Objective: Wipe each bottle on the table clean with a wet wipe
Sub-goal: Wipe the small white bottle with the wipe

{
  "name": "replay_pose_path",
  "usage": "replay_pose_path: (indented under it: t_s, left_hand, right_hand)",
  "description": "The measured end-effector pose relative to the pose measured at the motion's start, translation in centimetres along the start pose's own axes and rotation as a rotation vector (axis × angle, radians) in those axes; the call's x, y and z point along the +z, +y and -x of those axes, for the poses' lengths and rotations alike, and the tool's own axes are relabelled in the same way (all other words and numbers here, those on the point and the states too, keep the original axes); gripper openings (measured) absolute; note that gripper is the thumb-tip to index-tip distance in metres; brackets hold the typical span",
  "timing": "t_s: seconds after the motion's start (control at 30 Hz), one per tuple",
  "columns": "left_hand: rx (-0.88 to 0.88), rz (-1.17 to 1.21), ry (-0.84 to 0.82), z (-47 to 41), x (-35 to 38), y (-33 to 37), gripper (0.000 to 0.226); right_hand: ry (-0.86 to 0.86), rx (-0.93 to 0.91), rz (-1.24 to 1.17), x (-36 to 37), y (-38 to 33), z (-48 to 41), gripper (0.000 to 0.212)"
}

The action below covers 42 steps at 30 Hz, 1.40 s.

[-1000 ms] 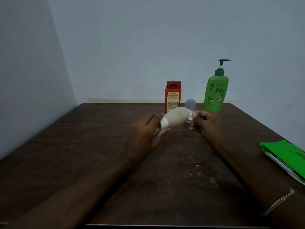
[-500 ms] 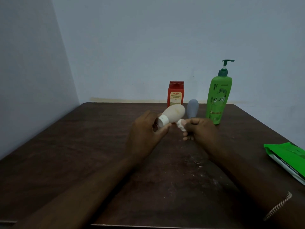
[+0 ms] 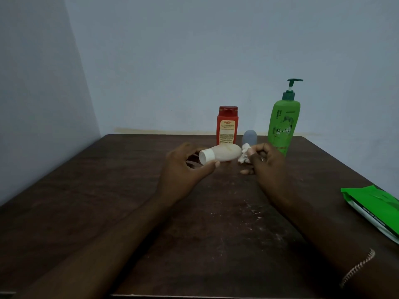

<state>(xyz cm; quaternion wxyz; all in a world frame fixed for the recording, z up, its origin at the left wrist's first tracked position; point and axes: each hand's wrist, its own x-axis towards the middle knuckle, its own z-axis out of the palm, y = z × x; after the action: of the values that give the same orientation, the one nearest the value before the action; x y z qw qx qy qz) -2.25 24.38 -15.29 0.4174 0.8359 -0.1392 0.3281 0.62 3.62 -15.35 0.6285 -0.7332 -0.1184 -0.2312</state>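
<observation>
Near the far edge of the table: this is where both hands work, just in front of the standing bottles.
Table [image 3: 112, 212]: dark brown wood, with small pale specks near its middle.
Left hand [image 3: 183, 169]: it is wrapped around the cap end of the cream bottle [image 3: 222, 153], holding it up off the table.
Cream bottle: it lies on its side in the air, white cap toward the left edge, round bottom toward the wipe.
Right hand [image 3: 265, 162]: its fingers are pinched tight on a scrunched white wet wipe [image 3: 244, 155].
Wipe and bottle: the wipe sits right at the round bottom of the cream bottle (touching it or just beside it, I cannot tell which).
Red bottle [image 3: 227, 125]: standing up at the far edge, behind the cream bottle.
Small grey bottle [image 3: 249, 137]: standing just behind the wipe, partly hidden.
Green pump bottle [image 3: 284, 124]: tall, standing near the far right corner, close to the right hand.
Green wipe pack [image 3: 375, 209]: lying flat at the right edge.
Step now: I think the cream bottle is being wiped, at its bottom end.
Next move: it likely calls for rubbing the wipe along the rest of the cream bottle while the left hand turns it, then standing it down and picking another bottle.
Care needed: the three standing bottles are close, so the hands should not bump them.
</observation>
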Motion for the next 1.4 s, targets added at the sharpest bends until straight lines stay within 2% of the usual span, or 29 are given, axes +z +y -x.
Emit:
replay_pose_path:
  t_s: [0.07, 0.23, 0.33, 0.47, 0.57, 0.63, 0.77, 0.87, 1.03, 1.2, 1.27, 1.3, 1.4]
  left_hand:
    - [-0.002, 0.003, -0.019, 0.0, 0.2, 0.0, 0.044]
    - [-0.054, 0.133, -0.007, 0.2, 0.4, 0.0, 0.042]
    - [-0.103, 0.205, 0.016, 0.3, 0.7, 0.3, 0.040]
    - [-0.202, 0.236, -0.130, 0.8, 2.1, 0.3, 0.049]
    - [-0.180, 0.165, -0.178, 0.9, 2.5, 0.2, 0.060]
    - [-0.196, 0.083, -0.150, 0.6, 2.4, -0.1, 0.062]
    - [-0.277, -0.136, -0.189, 0.1, 2.0, -1.5, 0.057]
    - [-0.303, -0.177, -0.285, 0.1, 1.8, -1.9, 0.052]
    - [-0.172, -0.244, -0.349, 0.5, 1.8, -0.5, 0.052]
    - [0.220, -0.546, -0.443, 0.7, 0.1, 0.4, 0.055]
    - [0.334, -0.614, -0.464, 0.8, -0.1, 0.4, 0.058]
    - [0.357, -0.624, -0.461, 0.8, -0.2, 0.4, 0.058]
    - [0.353, -0.598, -0.471, 0.9, -0.3, 0.5, 0.056]
  right_hand:
    - [-0.016, -0.006, -0.059, -0.2, -0.3, -0.1, 0.009]
    - [-0.226, 0.050, -0.029, 0.5, -0.2, 0.7, 0.011]
    - [-0.328, 0.138, -0.150, 1.4, -0.1, 1.2, 0.013]
    - [-0.457, 0.239, -0.225, 2.5, -0.3, 1.8, 0.016]
    - [-0.506, 0.271, -0.211, 2.4, -0.5, 1.9, 0.013]
    - [-0.444, 0.200, -0.122, 2.1, -0.7, 1.7, 0.012]
    - [-0.154, -0.143, 0.144, 1.0, -0.6, 1.5, 0.012]
    - [-0.150, -0.391, 0.394, 0.5, -0.4, 1.4, 0.022]
    - [-0.287, -0.537, 0.611, 0.7, -0.2, 1.2, 0.020]
    - [-0.292, -0.507, 0.625, 0.6, -0.7, 1.4, 0.012]
    - [-0.319, -0.453, 0.579, 0.5, -0.7, 1.3, 0.017]
    - [-0.339, -0.400, 0.540, 0.3, -0.7, 1.1, 0.010]
    - [-0.459, -0.150, 0.369, -0.6, -1.1, 0.2, 0.011]
